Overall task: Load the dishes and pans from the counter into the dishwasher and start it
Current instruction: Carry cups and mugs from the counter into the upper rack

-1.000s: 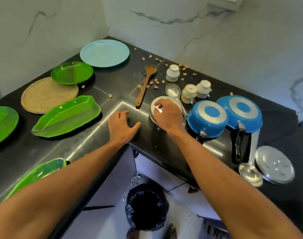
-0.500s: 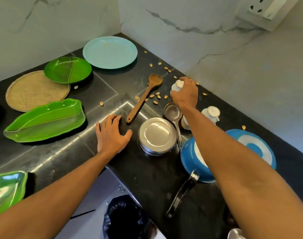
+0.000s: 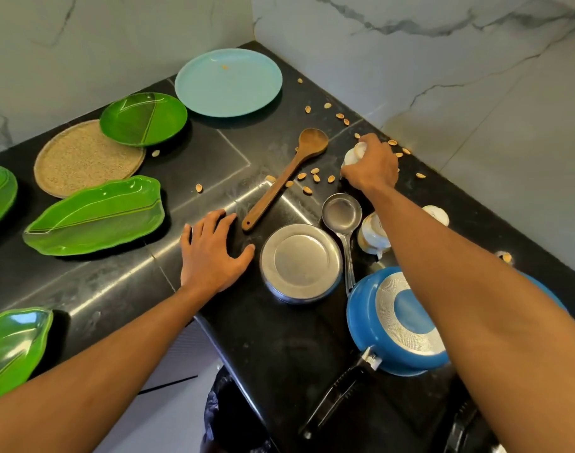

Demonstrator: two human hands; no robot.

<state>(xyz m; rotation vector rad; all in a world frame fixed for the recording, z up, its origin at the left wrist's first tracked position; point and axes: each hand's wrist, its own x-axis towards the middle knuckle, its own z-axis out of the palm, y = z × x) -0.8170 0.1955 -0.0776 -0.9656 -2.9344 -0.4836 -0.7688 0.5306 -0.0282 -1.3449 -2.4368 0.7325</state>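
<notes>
Quick count: three leaf-shaped green plates [image 3: 96, 217] plus one round green plate [image 3: 143, 119], one light blue plate [image 3: 228, 81], one woven mat [image 3: 83, 158]. One wooden spoon [image 3: 286, 178], one steel ladle [image 3: 342, 212], one steel dish [image 3: 300, 263] lying bottom-up. Three white cups [image 3: 374, 237], two blue pans [image 3: 400, 322], the second mostly hidden. Nut shells [image 3: 315, 178]: loads, too small to count properly.

Black counter [image 3: 279, 354] with pale scuffy lines, white wall [image 3: 443, 76] with grey marble veins. Left of the brown wooden spoon [image 3: 286, 178] there's a plain turquoise plate [image 3: 228, 82], a speckled tan mat [image 3: 80, 161] and glossy green plates [image 3: 94, 215] with leaf-vein stripes. On the spoon's other side: a white cup [image 3: 354, 153], a silver steel plate [image 3: 300, 263], and a blue pan [image 3: 400, 325] whose base has silver rings round a blue centre.
</notes>
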